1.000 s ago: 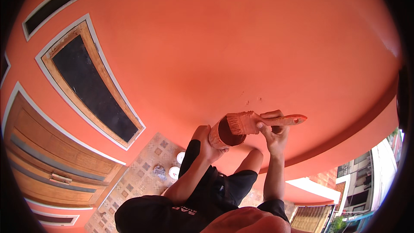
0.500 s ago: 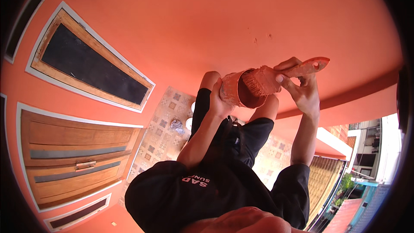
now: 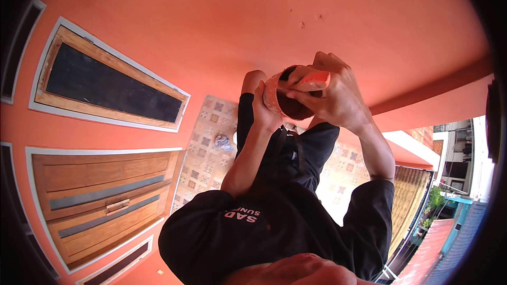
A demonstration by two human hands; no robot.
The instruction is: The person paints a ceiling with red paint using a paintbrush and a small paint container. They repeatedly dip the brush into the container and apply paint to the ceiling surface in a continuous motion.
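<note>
My left hand [image 3: 264,111] is wrapped round the side of a paint-smeared round tub [image 3: 272,92], whose mouth is tilted to the right. My right hand [image 3: 338,87] grips a paintbrush [image 3: 317,78] at the tub's mouth. The brush handle points toward me, and its bristles are hidden inside the tub or behind my fingers. Both hands are close together, in front of an orange wall [image 3: 222,31] that has a few small chipped marks.
To the left are a wood-framed window [image 3: 111,82] and a wooden door [image 3: 105,195]. A crumpled cloth [image 3: 223,142] lies on the patterned tile floor [image 3: 196,174]. A rolled bamboo-like blind [image 3: 407,192] and neighbouring buildings show at the right.
My right hand has brought the brush left and down into the tub's mouth. The handle has swung from pointing right to pointing toward me. The view has shifted slightly.
</note>
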